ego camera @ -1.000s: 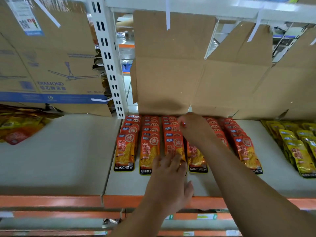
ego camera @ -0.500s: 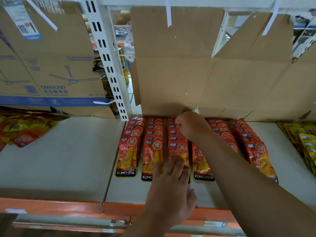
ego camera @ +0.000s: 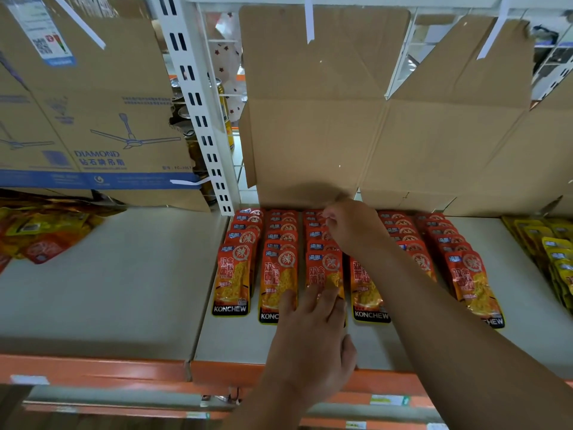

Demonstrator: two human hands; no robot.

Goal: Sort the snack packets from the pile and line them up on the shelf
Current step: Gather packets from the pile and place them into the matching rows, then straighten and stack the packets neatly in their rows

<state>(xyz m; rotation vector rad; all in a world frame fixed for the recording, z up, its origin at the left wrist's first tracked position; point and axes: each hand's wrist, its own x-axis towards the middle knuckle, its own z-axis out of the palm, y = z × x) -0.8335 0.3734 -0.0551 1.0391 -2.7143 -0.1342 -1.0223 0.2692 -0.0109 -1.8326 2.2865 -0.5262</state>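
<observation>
On the pale shelf [ego camera: 130, 290], orange-red snack packets [ego camera: 232, 280] lie in six overlapping rows running from the back wall toward the front edge, each row shingled so that only the front packet shows in full (the word KONCHEW reads along the black bottom strip). The rows sit just beside one another, starting right of the white upright [ego camera: 198, 103].

The left hand [ego camera: 313, 346] reaches in from below with its fingers straight and slightly spread. The fingertips rest flat on the lower ends of the front packets in the second and third rows, and nothing is gripped.

The right hand [ego camera: 353, 228] stretches across to the back of the rows, its forearm covering much of the fourth and fifth. Its fingers are curled, with the tips down among the rearmost packets of the third row. They may be pinching a packet's top edge, but the blur there means I cannot tell whether anything is held.

Well apart at the far left, the pile [ego camera: 40, 234] of mixed orange and yellow packets lies loose on the same shelf level. At the far right, yellow packets [ego camera: 552, 252] stand in their own rows.

Behind everything lean a fan carton [ego camera: 93, 119] and plain cardboard [ego camera: 310, 119]. An orange rail [ego camera: 93, 367] edges the shelf front.
</observation>
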